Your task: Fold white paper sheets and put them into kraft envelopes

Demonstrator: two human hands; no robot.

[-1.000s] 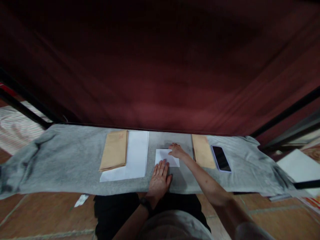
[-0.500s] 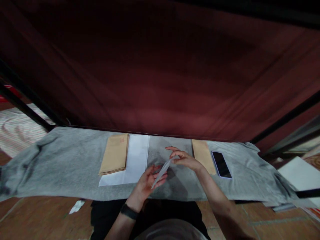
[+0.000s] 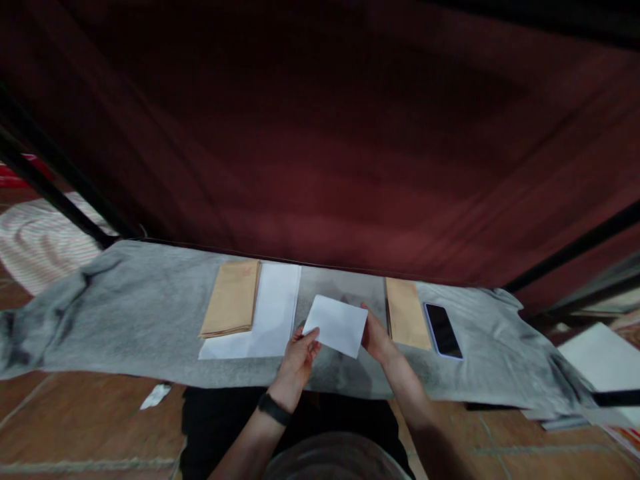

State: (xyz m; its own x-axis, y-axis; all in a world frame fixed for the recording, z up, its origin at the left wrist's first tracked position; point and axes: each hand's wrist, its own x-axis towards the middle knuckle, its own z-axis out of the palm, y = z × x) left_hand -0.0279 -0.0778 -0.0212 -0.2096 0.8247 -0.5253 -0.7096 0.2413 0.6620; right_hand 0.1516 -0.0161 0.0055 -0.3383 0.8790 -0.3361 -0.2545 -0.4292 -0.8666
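A small white sheet of paper (image 3: 336, 324), apparently folded, is held flat above the grey cloth between my two hands. My left hand (image 3: 299, 355) pinches its lower left corner, thumb on top. Around the right edge, my right hand (image 3: 375, 337) grips the paper, its fingers partly hidden behind it. To the left, a stack of brown envelopes (image 3: 231, 298) lies over larger white sheets (image 3: 277, 313). Beside my right hand lie more brown envelopes (image 3: 407, 313).
A phone (image 3: 443, 331) in a pale purple case lies right of the envelopes. The grey cloth (image 3: 135, 313) covers the low surface. Behind it hangs a dark red fabric panel (image 3: 320, 167) with black bars at both sides. A white scrap (image 3: 155, 396) is on the tiled floor.
The white paper has turned from edge-on and tilted to nearly flat, its face showing. My right hand has come down to its right edge, and my left hand has closed on its corner.
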